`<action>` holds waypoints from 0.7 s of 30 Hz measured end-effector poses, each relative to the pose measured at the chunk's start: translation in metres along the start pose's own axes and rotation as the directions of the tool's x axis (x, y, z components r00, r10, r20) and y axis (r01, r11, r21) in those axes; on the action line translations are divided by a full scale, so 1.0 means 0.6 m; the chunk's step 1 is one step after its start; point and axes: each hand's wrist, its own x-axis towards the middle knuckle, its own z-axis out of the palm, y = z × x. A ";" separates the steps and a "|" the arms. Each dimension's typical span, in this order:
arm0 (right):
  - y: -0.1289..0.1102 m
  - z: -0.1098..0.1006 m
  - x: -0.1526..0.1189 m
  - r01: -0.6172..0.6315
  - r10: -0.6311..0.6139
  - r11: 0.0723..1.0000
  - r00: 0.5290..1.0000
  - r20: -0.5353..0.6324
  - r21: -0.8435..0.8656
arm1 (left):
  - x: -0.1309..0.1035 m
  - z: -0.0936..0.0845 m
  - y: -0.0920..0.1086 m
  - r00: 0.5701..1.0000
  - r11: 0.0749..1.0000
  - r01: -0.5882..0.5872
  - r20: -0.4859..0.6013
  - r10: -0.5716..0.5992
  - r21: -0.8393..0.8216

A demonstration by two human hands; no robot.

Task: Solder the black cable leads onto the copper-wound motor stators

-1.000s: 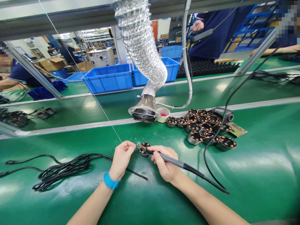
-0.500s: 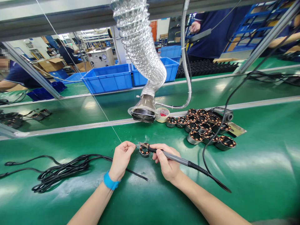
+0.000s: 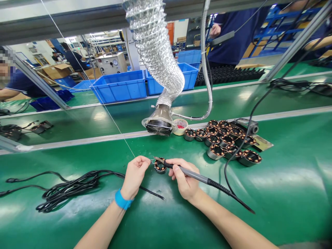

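My left hand (image 3: 136, 173), with a blue band at the wrist, pinches the thin solder wire (image 3: 116, 125) that runs down from the upper left. Its fingertips are just left of a small ring-shaped copper-wound stator (image 3: 160, 166) on the green mat. In my right hand (image 3: 184, 178) is a grey and black soldering iron (image 3: 193, 173), held like a pen. The iron's tip is over the upper left rim of the stator, close to the wire's end. Whether tip and wire touch is too small to tell.
A fume hood (image 3: 158, 121) hangs just beyond the stator. Several more stators (image 3: 225, 140) and a tape roll (image 3: 180, 127) lie behind right. Coiled black cable (image 3: 70, 188) lies left. The iron's cord (image 3: 227, 173) loops right. Blue bins (image 3: 120, 88) and people are farther back.
The iron's tip has shifted very slightly beside the stator's rim. Both hands are otherwise almost where they were. At the upper right, a person's arm has come into view.
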 end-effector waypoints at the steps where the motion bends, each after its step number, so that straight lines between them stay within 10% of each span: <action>1: -0.001 0.000 0.000 0.002 -0.002 1.000 1.000 0.007 -0.006 | 0.001 -0.001 -0.001 1.000 1.000 0.006 0.009 -0.006 -0.002; 21: 0.061 0.061 0.045 0.329 -0.301 0.934 0.935 0.189 -0.141 | 0.009 0.004 -0.001 0.965 0.959 -0.258 0.083 0.249 0.121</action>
